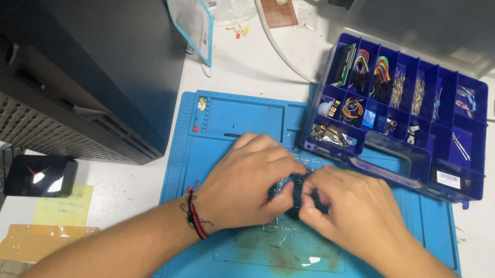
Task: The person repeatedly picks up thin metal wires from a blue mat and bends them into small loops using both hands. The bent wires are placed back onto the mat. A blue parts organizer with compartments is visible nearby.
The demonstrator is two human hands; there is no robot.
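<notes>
While both my hands meet over the blue mat, left hand and right hand pinch a small dark part between them, organizer box at one o'clock.

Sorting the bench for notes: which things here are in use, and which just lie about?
In use: left hand and right hand pinching a small dark part; blue mat; loose wire leads.
Lying about: blue parts box, yellow note, plastic bag.
</notes>
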